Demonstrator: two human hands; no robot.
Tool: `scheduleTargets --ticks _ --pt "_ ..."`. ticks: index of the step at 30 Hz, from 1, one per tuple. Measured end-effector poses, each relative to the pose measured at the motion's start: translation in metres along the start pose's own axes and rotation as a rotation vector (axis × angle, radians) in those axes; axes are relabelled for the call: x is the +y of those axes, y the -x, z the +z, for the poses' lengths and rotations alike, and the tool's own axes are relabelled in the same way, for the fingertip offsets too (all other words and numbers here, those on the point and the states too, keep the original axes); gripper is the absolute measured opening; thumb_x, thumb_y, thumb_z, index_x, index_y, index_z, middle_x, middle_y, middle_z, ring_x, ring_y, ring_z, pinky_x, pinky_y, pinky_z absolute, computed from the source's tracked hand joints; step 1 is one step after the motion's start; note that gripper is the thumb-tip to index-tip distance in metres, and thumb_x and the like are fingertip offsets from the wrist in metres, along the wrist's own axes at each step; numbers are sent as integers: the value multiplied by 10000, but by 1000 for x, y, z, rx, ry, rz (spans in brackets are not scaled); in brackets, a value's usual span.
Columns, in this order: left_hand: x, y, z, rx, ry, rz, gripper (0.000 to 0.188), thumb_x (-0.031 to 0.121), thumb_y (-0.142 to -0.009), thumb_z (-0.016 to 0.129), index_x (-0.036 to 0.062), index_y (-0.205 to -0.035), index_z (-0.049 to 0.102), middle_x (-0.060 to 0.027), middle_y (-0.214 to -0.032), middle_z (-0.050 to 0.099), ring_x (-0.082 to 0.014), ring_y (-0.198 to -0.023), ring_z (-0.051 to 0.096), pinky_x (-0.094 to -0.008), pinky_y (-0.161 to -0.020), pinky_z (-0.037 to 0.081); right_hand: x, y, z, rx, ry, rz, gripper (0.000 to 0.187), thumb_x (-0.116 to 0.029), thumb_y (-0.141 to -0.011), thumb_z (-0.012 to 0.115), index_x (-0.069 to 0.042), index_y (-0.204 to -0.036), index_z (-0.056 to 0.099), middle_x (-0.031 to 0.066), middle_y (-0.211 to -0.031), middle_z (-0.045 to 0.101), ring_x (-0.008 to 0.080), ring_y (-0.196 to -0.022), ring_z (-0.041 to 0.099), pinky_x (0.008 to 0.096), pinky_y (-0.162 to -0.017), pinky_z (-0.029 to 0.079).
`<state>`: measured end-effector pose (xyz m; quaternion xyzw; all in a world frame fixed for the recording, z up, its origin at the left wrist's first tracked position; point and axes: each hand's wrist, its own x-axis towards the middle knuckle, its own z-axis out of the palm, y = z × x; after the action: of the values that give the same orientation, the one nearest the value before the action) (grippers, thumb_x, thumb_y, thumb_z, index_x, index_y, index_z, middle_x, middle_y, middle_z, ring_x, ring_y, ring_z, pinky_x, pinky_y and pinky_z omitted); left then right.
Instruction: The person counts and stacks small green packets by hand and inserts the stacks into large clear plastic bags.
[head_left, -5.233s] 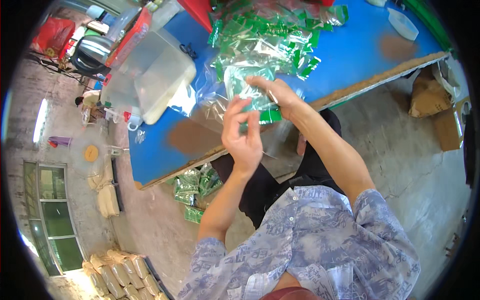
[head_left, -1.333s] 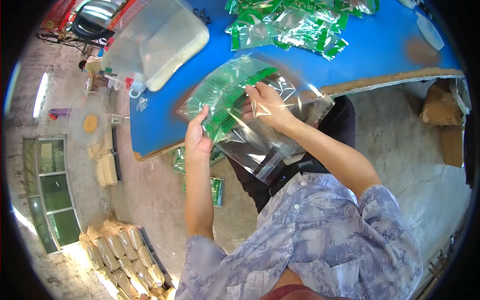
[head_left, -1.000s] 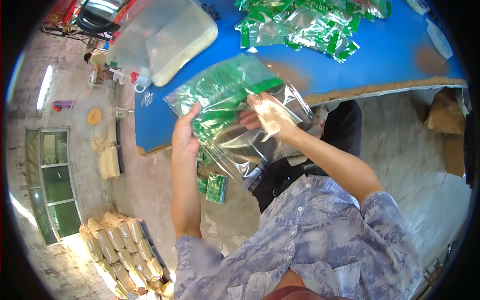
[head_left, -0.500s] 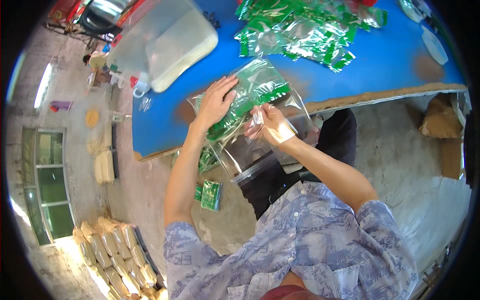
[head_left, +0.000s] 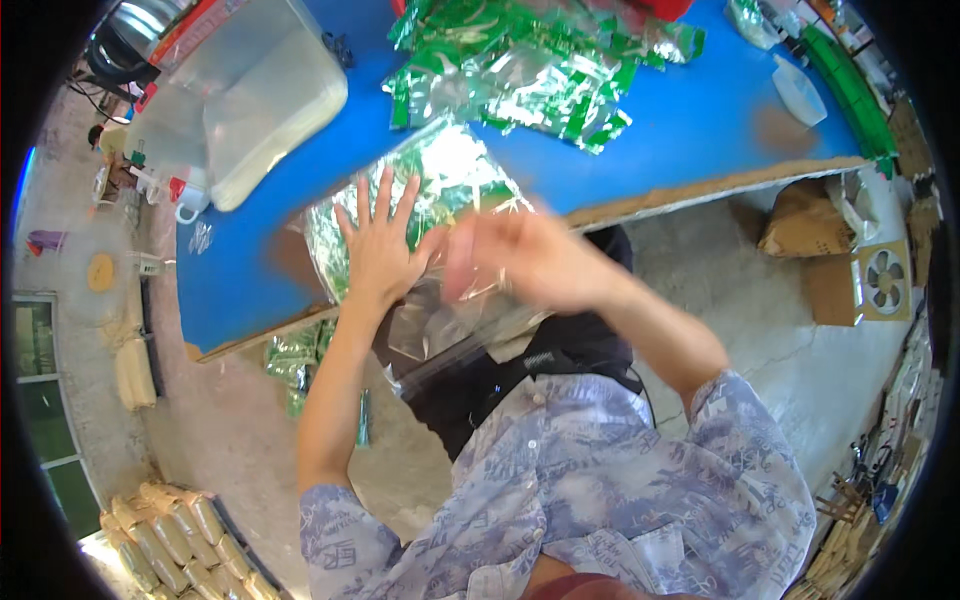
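A large transparent plastic bag [head_left: 428, 338] lies across the near edge of the blue table, its lower end hanging over my lap. Green-and-silver packets [head_left: 462, 172] show through its film. My left hand [head_left: 382, 252] presses flat on the bag's left part, fingers spread apart. Over the bag's right side is my right hand [head_left: 545, 262], smeared by motion, so its fingers and anything in them cannot be made out. Beyond the bag, a heap of loose green-and-silver packets [head_left: 510, 85] covers the far part of the table.
A translucent plastic bin [head_left: 275, 120] stands at the table's far left, beside a white cup [head_left: 190, 205]. A white scoop-like piece [head_left: 799, 92] lies far right. Green packets [head_left: 292, 358] are below the table's near edge. A boxed fan [head_left: 885, 282] stands right on the floor.
My left hand's fingers have spread out flat on the bag. The right hand has gone from a closed shape at the film to a quick, blurred motion above it. The whole view has shifted.
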<state>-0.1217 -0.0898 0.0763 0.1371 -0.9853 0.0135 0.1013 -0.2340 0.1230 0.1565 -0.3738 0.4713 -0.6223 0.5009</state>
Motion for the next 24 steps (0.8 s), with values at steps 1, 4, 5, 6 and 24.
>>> scheduleTargets --ticks 1,4,5,6,24 --pt "0 0 3 1 55 3 718 563 -926 555 190 -1519 397 -149 -1599 292 -430 -1483 181 -695 -1140 74 6 -28 -39 361 381 -161 340 -278 -992 607 21 -1152 625 112 -937 719 162 -902 679 307 -799 541" --pt "-6 8 -4 -51 62 -2 729 573 -923 551 195 -1526 388 -126 -1617 265 -398 -1498 164 -656 -1165 56 23 -85 -165 957 1274 -470 742 -566 -867 664 -47 -1376 517 350 -1342 513 478 -1259 500 541 -1015 422" --pt "-17 12 -5 -31 49 0 729 573 -923 551 195 -1526 388 -126 -1617 265 -398 -1498 164 -656 -1165 56 29 -94 -185 964 1273 -496 742 -566 -867 664 -47 -1376 517 350 -1342 513 478 -1259 500 541 -1015 422" --pt "-31 17 -7 -63 51 -10 732 572 -924 549 194 -1528 382 -120 -1621 259 -396 -1500 158 -644 -1171 51 34 -97 -200 1033 1423 -297 835 -646 -834 637 -79 -1423 473 364 -1417 410 527 -1317 391 608 -1053 330" --pt "-204 79 -21 -176 -16 -557 990 698 -830 598 211 -1592 196 -168 -1652 110 -388 -1520 66 -643 -1169 44 73 -73 -158 599 1674 4 777 -687 -922 455 -169 -1499 410 275 -1545 303 504 -1438 240 637 -1158 176"
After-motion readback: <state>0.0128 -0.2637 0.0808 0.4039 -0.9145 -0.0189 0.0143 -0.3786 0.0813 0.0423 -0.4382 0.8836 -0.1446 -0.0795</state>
